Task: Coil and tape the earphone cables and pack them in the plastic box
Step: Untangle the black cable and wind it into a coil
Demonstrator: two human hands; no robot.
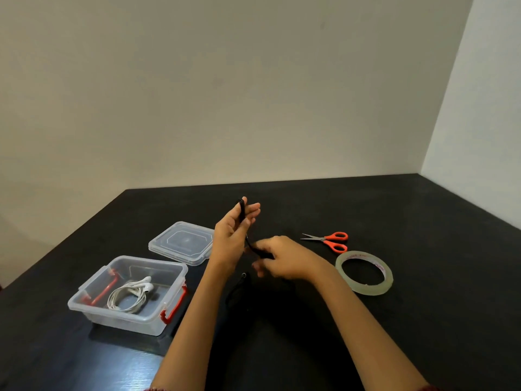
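A plain indoor room, home or office unclear: a black table [366,210] fills a corner of bare cream walls [225,94], with scissors [324,239] and a tape roll [369,289] at three o'clock.

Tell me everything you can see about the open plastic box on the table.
The plastic box is clear and rectangular with rounded corners. It stands upright and open on the dark table, left of the person's arms. A red latch sits at each short end. Inside lies a coiled white earphone cable with its earbuds on top. Its clear lid lies separately just behind it. No hand touches the box.
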